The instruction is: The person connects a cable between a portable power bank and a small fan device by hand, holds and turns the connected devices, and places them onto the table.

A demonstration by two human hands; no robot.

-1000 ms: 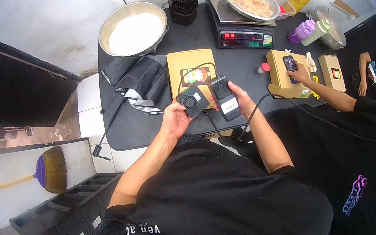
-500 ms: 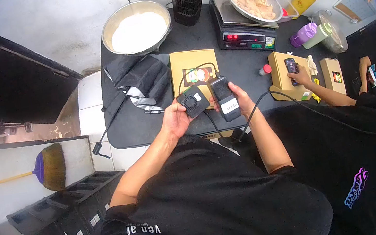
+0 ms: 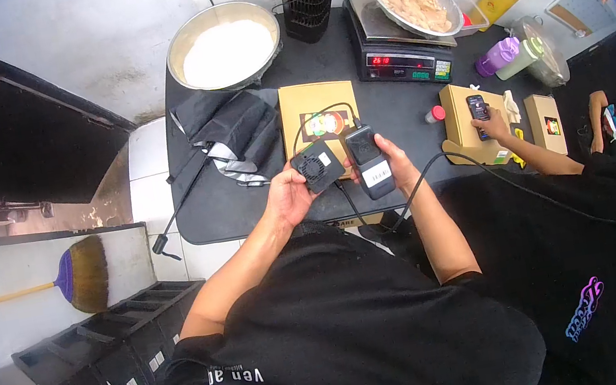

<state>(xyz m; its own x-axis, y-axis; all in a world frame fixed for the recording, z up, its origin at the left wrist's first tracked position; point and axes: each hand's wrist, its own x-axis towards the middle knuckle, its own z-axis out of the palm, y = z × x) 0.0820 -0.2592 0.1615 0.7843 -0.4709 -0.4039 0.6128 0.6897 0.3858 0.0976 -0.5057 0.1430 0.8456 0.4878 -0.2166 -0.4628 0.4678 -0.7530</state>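
Note:
My left hand (image 3: 291,197) grips a square black device with a fan grille (image 3: 315,167) by its lower left edge. Closed around the right side of a black power bank (image 3: 369,160) is my right hand (image 3: 398,165); a white barcode label shows on the power bank's lower part. A short black cable (image 3: 320,108) loops up from the power bank to the fan device. Both are held over the front of the table, before a brown cardboard box (image 3: 315,94) with a colourful printed label. Some of my right fingers are hidden behind the power bank.
On the black table (image 3: 392,114) stand a bowl of white powder (image 3: 229,48), a digital scale (image 3: 405,64) and a bowl of pale strips (image 3: 415,6). A folded black umbrella (image 3: 233,128) lies left. At right, a co-worker's hand (image 3: 495,124) holds a phone (image 3: 479,113) over another box (image 3: 466,147).

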